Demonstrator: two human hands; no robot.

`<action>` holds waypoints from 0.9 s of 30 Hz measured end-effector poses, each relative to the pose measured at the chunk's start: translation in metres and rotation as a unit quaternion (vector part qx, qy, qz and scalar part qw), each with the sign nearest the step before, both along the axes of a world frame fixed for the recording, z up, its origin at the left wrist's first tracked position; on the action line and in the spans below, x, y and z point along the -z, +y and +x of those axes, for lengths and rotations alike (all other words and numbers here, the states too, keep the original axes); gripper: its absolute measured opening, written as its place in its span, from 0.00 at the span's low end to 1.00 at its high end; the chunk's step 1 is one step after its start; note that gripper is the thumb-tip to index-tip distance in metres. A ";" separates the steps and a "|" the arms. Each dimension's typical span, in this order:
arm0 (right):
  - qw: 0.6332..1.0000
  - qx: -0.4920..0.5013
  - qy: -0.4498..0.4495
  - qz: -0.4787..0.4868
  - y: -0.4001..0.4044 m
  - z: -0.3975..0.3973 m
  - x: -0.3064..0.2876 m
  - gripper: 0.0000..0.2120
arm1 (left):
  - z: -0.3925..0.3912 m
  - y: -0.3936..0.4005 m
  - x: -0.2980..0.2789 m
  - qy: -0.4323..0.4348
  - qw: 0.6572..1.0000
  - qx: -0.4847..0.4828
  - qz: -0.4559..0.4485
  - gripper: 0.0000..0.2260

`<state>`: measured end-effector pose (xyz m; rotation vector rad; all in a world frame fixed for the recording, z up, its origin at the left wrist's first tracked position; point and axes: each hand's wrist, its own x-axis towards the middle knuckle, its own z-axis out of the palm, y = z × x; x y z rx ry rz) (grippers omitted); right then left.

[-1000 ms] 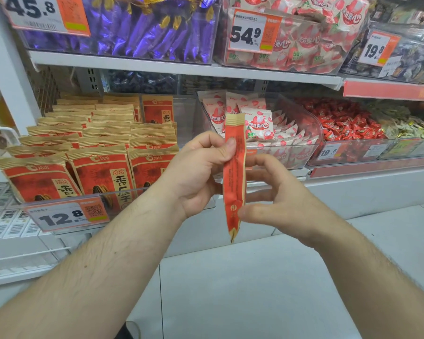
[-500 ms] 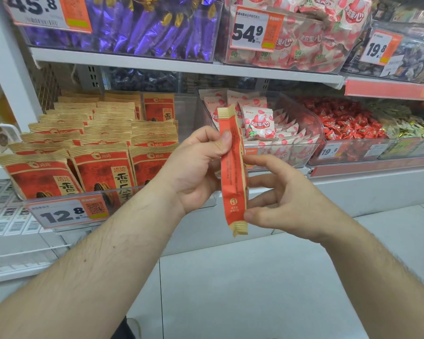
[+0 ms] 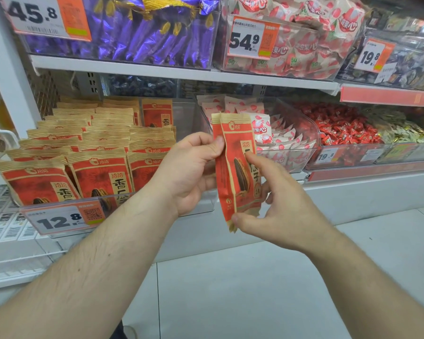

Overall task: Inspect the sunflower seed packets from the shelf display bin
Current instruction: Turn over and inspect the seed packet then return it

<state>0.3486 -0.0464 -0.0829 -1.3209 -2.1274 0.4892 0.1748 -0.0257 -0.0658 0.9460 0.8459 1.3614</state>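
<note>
turned from edge-on, the packet (image 3: 236, 167) now shows its face at frame centre. my left hand (image 3: 191, 172) pinches its upper edge, my right hand (image 3: 274, 204) pinches the bottom seam. feels light, crinkly, soft; flat seams look safest to hold.

- Purple-wrapped sweets (image 3: 142, 33) in the upper bin
- Pink-and-white snack packs (image 3: 282, 140) in a clear bin
- Red wrapped candies (image 3: 340, 128)
- White tiled floor (image 3: 255, 289)
</note>
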 end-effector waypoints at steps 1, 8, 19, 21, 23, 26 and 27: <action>1.000 0.008 -0.011 0.019 0.000 0.000 0.000 0.50 | 0.000 -0.001 -0.002 0.016 1.000 -0.013 0.006 0.10; 0.990 0.042 -0.047 0.123 0.003 -0.003 0.008 0.46 | -0.005 0.000 0.000 0.147 0.982 -0.092 0.072 0.07; 0.945 0.069 0.312 0.066 -0.007 -0.021 0.000 0.30 | 0.015 -0.006 0.028 0.325 0.875 -0.180 0.310 0.01; 0.941 0.062 0.325 0.069 -0.009 -0.022 -0.001 0.27 | 0.016 -0.005 0.030 0.335 0.854 -0.189 0.352 0.04; 0.937 0.067 0.337 0.070 -0.010 -0.021 0.001 0.29 | 0.017 -0.005 0.029 0.341 0.838 -0.200 0.376 0.08; 0.931 0.072 0.348 0.080 -0.011 -0.020 -0.001 0.30 | 0.018 -0.006 0.029 0.343 0.832 -0.203 0.385 0.06; 0.930 0.071 0.350 0.082 -0.012 -0.020 -0.001 0.29 | 0.018 -0.005 0.029 0.343 0.830 -0.204 0.389 0.04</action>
